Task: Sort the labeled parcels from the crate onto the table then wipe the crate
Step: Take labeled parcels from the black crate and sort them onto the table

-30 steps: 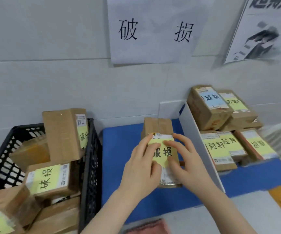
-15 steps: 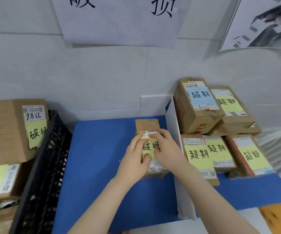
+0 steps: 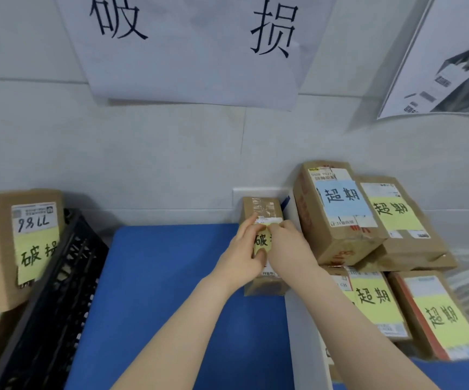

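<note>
Setting down: the damaged-label parcel [image 3: 261,243] is pressed onto the blue bench [image 3: 165,277] at 12 o'clock, both hands' fingers [image 3: 246,232] curled on it; release is due, then the crate [image 3: 59,277] at 9 o'clock

We see matt brown cardboard parcels [image 3: 337,237], glossy clear tape on our held parcel [image 3: 263,209], a black plastic lattice crate [image 3: 67,280], a smooth blue table [image 3: 154,277].
</note>
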{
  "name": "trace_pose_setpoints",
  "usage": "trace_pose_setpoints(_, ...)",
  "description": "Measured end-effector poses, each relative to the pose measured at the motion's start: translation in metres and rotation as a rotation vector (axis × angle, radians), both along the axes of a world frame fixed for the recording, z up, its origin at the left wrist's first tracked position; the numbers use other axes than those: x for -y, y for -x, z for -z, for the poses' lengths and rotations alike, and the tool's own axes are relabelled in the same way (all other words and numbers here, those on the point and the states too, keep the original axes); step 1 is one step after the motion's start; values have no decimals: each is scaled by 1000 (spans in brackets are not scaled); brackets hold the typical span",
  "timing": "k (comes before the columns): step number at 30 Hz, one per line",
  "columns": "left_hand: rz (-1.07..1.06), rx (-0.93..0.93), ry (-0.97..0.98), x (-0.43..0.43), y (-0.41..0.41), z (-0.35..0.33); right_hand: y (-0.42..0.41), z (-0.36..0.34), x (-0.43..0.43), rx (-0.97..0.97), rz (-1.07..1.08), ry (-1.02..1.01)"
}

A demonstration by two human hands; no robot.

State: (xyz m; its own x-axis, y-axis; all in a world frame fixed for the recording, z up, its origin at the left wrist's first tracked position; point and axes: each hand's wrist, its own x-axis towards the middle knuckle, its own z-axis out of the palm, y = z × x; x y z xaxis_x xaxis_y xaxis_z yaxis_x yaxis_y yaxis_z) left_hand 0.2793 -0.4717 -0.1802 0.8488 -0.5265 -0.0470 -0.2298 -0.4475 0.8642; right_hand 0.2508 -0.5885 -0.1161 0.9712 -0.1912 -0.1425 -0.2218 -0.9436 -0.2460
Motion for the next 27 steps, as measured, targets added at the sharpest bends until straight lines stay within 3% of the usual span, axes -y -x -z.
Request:
trace_pose_setpoints(7,9,-170,113,-7,6,-23,14,-4,-9,47,18,100)
trace_pose_setpoints(10,-77,-83,91,-42,18,-47,20,-17,-32,115,-24,109)
trace_pose_setpoints(12,-139,10,32,-81,29,-67,23,-23,-65,140,-71,-5)
trace_pose_setpoints(15,-227,247,-155,-155,49,-95,26,-23,-135,155,-218,-216)
trace_pose_setpoints(18,-282,499,-501,-228,57,-102,32,-12,-204,114,-349,-367)
trace_pose_setpoints(23,-327,548,-1018,-311,43,-84,32,3,-274,81,-355,-492)
trace_pose_setpoints(27,-322,660,-1100,-355,34,-76,12,4,-306,166,-350,-582)
